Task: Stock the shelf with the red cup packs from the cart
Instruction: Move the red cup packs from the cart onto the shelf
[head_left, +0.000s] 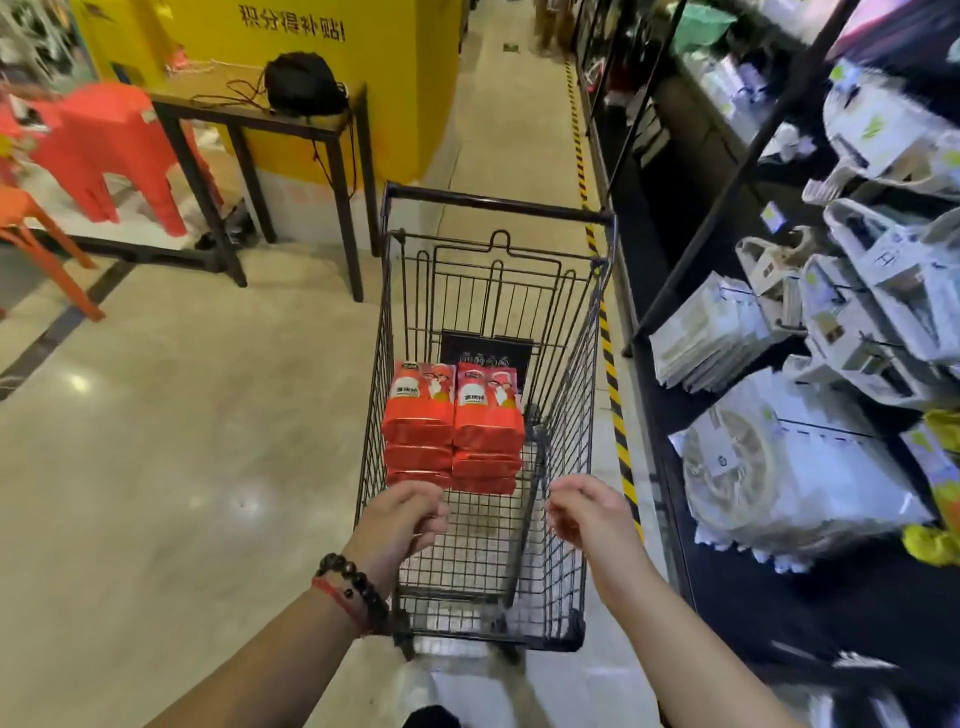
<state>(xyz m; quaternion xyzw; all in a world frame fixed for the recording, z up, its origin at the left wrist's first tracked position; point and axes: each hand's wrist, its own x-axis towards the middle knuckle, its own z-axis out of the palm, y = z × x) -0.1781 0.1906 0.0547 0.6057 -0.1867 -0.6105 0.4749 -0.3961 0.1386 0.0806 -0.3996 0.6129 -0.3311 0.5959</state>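
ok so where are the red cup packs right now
In the head view, the red cup packs sit stacked in two columns inside the cart, toward its left side, just beyond the left hand.

One head-worn wide view looks forward and steeply down into the cart (488, 322), near both hands.

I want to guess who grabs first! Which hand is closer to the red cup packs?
Left. The left hand almost touches the red cup packs; the right hand hangs farther right.
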